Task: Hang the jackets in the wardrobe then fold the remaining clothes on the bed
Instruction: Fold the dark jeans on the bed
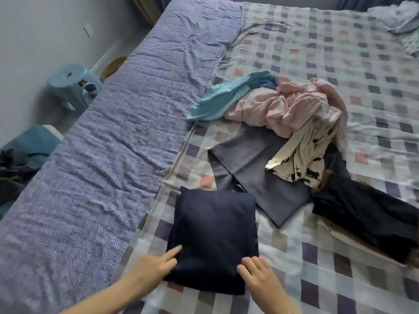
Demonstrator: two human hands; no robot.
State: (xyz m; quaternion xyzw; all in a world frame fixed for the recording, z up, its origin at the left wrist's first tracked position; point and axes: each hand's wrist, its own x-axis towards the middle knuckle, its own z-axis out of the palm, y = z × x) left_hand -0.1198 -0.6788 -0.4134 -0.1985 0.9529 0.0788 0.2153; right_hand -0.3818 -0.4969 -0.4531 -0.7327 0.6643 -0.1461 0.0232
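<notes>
A folded dark navy garment (214, 236) lies flat on the checked bed sheet (317, 268) near the front. My left hand (156, 266) touches its left lower edge with straight fingers. My right hand (258, 275) rests on its lower right corner, fingers relaxed. Beyond it lies a grey garment (251, 168), spread out. On top of that sits a cream garment with black prints (303, 159). A crumpled pink garment (299, 109) and a light blue one (224, 98) lie further back. A black garment (367, 211) sprawls to the right.
A purple patterned quilt (113, 143) covers the bed's left strip. A blue plastic stool (72, 87) stands on the floor at left, with dark clothes (20, 159) heaped below it. A pale bundle (401, 17) lies at the far right corner.
</notes>
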